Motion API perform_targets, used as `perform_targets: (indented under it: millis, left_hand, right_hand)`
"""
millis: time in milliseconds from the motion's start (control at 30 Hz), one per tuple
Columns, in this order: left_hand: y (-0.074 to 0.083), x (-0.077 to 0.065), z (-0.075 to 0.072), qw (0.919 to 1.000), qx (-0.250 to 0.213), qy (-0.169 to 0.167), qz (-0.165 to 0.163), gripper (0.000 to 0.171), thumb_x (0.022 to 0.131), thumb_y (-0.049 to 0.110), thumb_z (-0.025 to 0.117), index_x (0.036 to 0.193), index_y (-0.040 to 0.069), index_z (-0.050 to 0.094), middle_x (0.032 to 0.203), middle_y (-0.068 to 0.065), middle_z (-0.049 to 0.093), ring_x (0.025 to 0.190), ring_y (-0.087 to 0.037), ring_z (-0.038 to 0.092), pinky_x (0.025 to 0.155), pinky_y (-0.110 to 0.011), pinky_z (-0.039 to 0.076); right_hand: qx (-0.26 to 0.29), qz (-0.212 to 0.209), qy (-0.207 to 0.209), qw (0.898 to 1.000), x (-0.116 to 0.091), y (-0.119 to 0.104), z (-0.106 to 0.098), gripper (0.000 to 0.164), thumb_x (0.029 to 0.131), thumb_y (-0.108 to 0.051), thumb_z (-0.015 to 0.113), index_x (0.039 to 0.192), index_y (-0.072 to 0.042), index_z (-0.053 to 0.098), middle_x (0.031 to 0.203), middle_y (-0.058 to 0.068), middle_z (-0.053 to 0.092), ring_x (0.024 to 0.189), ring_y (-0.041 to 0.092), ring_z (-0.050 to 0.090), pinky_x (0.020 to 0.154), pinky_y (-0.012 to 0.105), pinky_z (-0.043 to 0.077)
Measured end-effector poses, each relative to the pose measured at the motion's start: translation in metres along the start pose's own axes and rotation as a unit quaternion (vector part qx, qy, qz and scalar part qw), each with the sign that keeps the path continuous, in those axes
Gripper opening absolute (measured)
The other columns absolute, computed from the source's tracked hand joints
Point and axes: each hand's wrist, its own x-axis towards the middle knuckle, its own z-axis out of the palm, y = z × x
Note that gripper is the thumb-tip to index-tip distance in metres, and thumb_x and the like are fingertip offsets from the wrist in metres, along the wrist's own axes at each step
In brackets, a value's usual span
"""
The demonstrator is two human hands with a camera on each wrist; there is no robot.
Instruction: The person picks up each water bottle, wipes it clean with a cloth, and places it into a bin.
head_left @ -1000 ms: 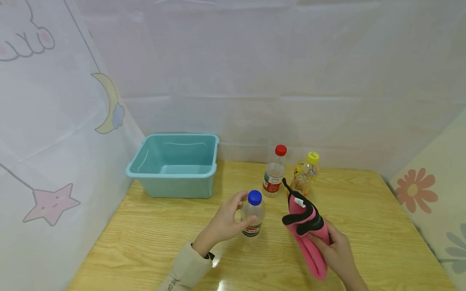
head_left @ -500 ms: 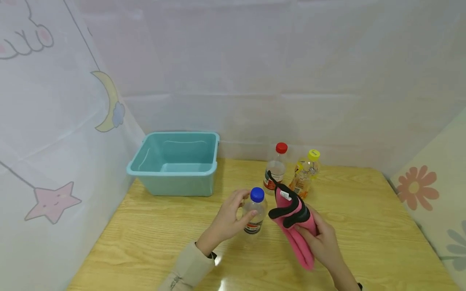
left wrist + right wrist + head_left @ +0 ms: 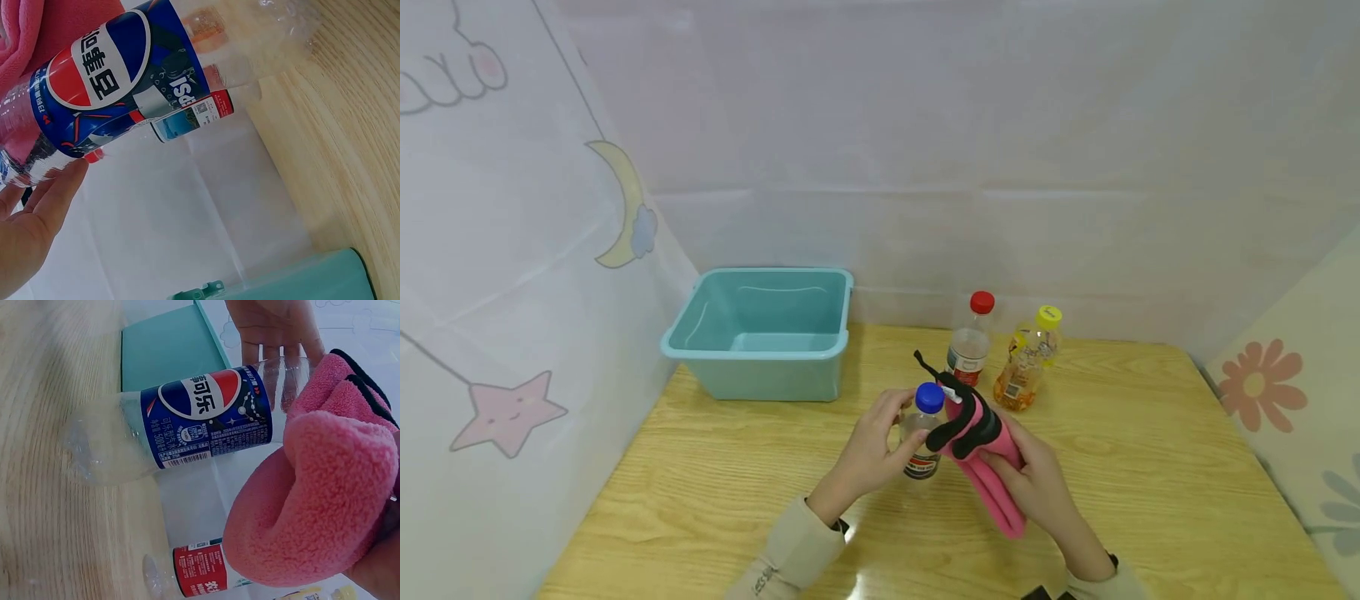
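Observation:
A clear Pepsi bottle with a blue cap stands upright on the table in front of me. My left hand holds its upper part, thumb in front and fingers behind. In the right wrist view its blue label faces the camera and the bottle looks empty. My right hand grips a folded pink plush cloth with black trim and a small white tag. The cloth's top overlaps the bottle's right side in the head view, close beside the cap. The fingertips behind the cloth are hidden.
Behind the hands stand a red-capped bottle and a yellow-capped bottle with an orange label. A light blue plastic basin sits at the table's back left. White printed curtains close off the back and sides.
My right hand has brought the pink cloth leftward, up beside the bottle. The left hand keeps its hold there, with hardly any movement.

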Motion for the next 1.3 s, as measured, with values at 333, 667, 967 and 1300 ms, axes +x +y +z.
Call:
perform_targets:
  millis: [333,667,967,1300]
  left_hand:
    - [0.000,-0.001,-0.001,1.0000,-0.002,0.007,0.003,0.041,0.088,0.021,0.059,0.124,0.002,0.048,0.113,-0.009,0.053,0.093,-0.024,0.055,0.077,-0.032,0.052]
    - [0.000,-0.001,-0.001,0.9999,-0.005,0.010,0.001,0.041,0.088,0.022,0.060,0.123,0.002,0.049,0.112,-0.009,0.054,0.093,-0.022,0.054,0.077,-0.031,0.052]
    - [-0.001,-0.001,0.001,0.9996,0.001,0.024,0.012,0.042,0.090,0.028,0.057,0.123,0.003,0.049,0.111,-0.008,0.053,0.088,-0.016,0.053,0.073,-0.031,0.052]
    - [-0.001,-0.004,0.004,0.9993,-0.010,0.037,0.000,0.045,0.091,0.034,0.054,0.123,0.002,0.049,0.110,-0.009,0.054,0.088,-0.016,0.052,0.072,-0.034,0.053]
  right_hand:
    - [-0.040,0.002,-0.059,0.997,0.009,-0.002,0.003,0.045,0.073,0.008,0.068,0.116,-0.004,0.060,0.101,0.009,0.066,0.088,0.018,0.062,0.070,0.036,0.053]
    - [-0.049,-0.018,-0.070,0.996,0.013,-0.005,0.008,0.043,0.071,0.013,0.067,0.111,-0.003,0.062,0.095,0.006,0.066,0.083,0.017,0.062,0.068,0.036,0.053]
    - [-0.022,-0.009,-0.054,0.998,0.010,-0.001,0.018,0.038,0.067,0.016,0.065,0.102,0.002,0.065,0.091,0.010,0.067,0.078,0.013,0.060,0.064,0.031,0.052]
    - [0.028,0.030,-0.027,0.999,0.006,-0.002,0.032,0.030,0.065,0.021,0.063,0.086,0.000,0.064,0.073,0.005,0.062,0.061,0.007,0.047,0.050,0.021,0.041]
